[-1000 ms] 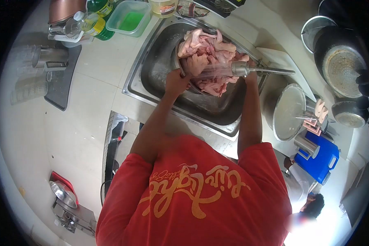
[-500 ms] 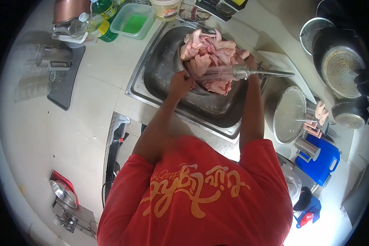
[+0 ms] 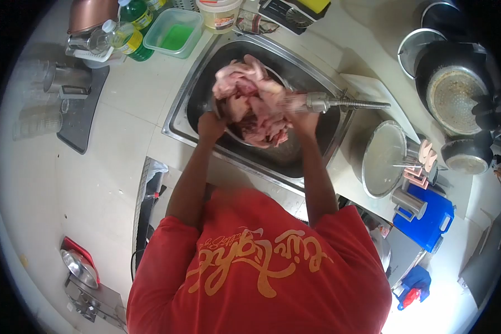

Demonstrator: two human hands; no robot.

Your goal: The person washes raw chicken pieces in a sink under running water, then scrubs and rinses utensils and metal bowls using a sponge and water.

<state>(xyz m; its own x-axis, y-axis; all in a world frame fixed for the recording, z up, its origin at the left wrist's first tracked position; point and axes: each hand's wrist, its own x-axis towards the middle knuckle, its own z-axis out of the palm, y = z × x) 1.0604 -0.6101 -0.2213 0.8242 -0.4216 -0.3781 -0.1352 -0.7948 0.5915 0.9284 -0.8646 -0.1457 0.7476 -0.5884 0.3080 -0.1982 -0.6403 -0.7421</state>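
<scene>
The left hand [image 3: 210,128] grasps a round silver metal bowl [image 3: 236,138] of raw pink meat [image 3: 253,106], likely steadying it beside the coiled metal faucet [image 3: 317,103]. Whether the right hand [image 3: 305,120] grips is unclear.

A scuffed, dull-metal sink [image 3: 200,94] gleams along its rim beside a smooth, pale bench [image 3: 133,100] and a translucent plastic tub [image 3: 189,47].

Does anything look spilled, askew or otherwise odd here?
Only mildly: in the sink, raw chicken is heaped above the rim of the bowl, so pieces might slip out. No fallen pieces or obvious damage are visible.
</scene>
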